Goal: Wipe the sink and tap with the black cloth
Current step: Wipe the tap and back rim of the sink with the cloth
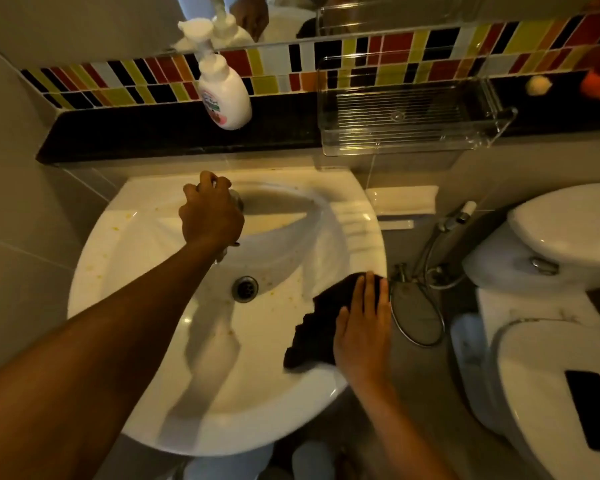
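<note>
A white sink (146, 341) fills the middle of the view, with a metal drain (245, 288) in its bowl and yellowish specks on its surface. My left hand (210, 211) is closed over the tap (237, 199) at the back of the basin, hiding most of it. A black cloth (321, 327) lies crumpled over the right rim of the sink. My right hand (364, 327) lies flat on the cloth with fingers together, pressing it against the rim.
A white pump soap bottle (224, 91) stands on the black ledge (136, 133) behind the sink, beside a clear plastic rack (409, 112). A toilet (551, 306) and a spray hose (454, 223) stand right of the sink. Grey tiled wall is at left.
</note>
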Demonstrator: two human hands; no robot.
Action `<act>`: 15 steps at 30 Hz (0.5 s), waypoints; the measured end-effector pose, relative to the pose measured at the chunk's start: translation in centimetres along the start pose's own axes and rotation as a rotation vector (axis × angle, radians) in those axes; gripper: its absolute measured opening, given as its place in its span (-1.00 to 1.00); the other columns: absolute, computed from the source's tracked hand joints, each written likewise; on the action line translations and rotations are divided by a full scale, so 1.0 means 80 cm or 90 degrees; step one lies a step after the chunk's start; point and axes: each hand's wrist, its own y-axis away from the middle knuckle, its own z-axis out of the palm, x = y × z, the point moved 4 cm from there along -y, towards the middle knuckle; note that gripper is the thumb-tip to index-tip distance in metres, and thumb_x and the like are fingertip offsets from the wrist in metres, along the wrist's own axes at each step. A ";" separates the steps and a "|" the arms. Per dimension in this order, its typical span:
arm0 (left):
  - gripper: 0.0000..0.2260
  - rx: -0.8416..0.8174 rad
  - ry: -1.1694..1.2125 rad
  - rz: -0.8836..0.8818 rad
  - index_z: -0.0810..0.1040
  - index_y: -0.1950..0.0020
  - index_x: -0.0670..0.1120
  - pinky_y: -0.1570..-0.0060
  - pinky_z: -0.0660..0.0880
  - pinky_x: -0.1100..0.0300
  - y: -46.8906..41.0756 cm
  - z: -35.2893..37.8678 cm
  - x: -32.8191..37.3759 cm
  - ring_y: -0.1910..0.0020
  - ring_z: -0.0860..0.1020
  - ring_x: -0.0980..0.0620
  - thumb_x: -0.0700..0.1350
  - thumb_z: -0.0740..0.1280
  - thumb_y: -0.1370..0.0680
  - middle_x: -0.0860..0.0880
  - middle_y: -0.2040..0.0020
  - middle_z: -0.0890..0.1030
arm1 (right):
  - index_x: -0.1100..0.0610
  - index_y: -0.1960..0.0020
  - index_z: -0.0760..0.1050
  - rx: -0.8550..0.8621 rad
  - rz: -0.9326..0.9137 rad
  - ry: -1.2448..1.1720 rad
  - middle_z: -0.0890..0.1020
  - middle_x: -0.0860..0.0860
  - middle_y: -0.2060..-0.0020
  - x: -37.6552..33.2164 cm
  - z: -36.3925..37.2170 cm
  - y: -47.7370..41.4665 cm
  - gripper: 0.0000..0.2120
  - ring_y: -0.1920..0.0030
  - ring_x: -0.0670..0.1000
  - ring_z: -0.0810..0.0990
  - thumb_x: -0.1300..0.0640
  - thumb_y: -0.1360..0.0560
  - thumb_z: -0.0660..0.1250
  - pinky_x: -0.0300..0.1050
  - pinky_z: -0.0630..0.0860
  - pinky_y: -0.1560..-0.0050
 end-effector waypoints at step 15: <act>-0.62 0.018 0.017 -0.002 0.44 -0.26 -0.07 -0.02 0.48 0.00 -0.004 0.003 -0.002 -0.23 0.39 -0.16 -0.13 0.39 -0.46 -0.08 -0.32 0.38 | 0.22 -0.52 0.04 0.025 -0.251 0.194 0.14 0.16 -0.53 -0.051 -0.012 -0.231 -0.47 -0.53 0.18 0.05 0.05 -0.61 0.00 0.18 -0.04 -0.52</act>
